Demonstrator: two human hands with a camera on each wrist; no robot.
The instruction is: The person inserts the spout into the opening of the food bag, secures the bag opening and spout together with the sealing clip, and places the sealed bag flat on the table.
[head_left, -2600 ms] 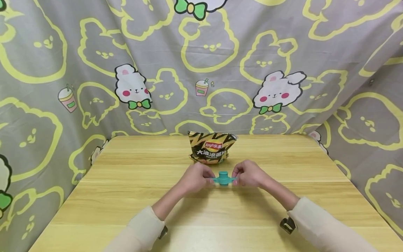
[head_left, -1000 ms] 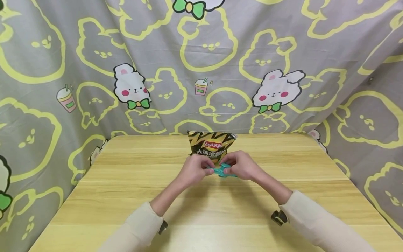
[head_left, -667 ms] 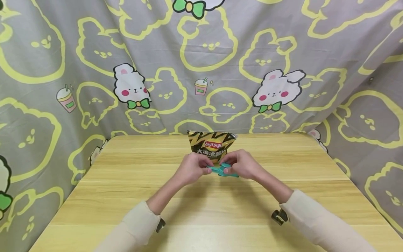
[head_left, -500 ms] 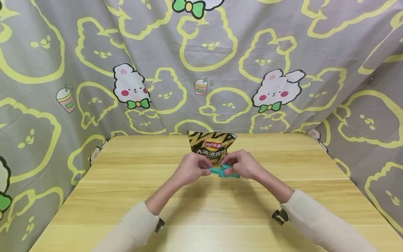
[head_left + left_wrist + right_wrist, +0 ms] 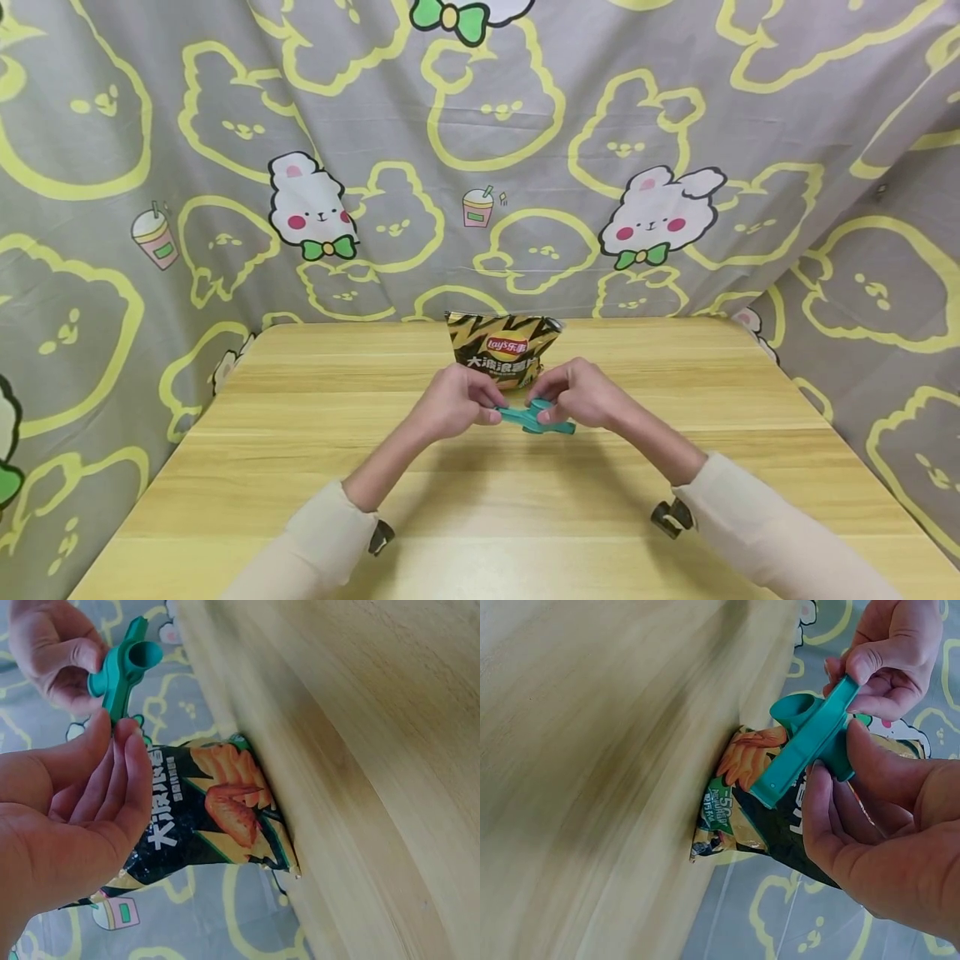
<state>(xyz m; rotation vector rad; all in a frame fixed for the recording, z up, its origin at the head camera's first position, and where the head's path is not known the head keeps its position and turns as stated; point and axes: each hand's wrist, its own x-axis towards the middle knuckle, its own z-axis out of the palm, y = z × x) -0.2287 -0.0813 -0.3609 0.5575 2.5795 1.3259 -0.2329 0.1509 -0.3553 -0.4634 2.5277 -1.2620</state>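
A teal bag clip with a round pouring spout (image 5: 534, 419) is held between both hands above the table, in front of a chip bag. My left hand (image 5: 457, 402) pinches its left end between thumb and fingers. My right hand (image 5: 586, 395) grips the round capped part in the middle, and the bar's right end sticks out free below it. In the right wrist view the clip (image 5: 799, 754) slants, its open spout tube facing away from the right fingers. The black and gold chip bag (image 5: 504, 346) stands upright behind; the hands hide part of its lower edge.
A pale wooden table (image 5: 300, 467) stretches under the hands. Behind it hangs a grey curtain (image 5: 405, 125) with yellow outlines and white bunny prints. Dark wrist straps (image 5: 672, 518) show beneath the cream sleeves (image 5: 765, 525).
My right hand has shifted from the clip's right end to its round middle part. The clip, level at first, now tilts down to the right. The chip bag has stayed put.
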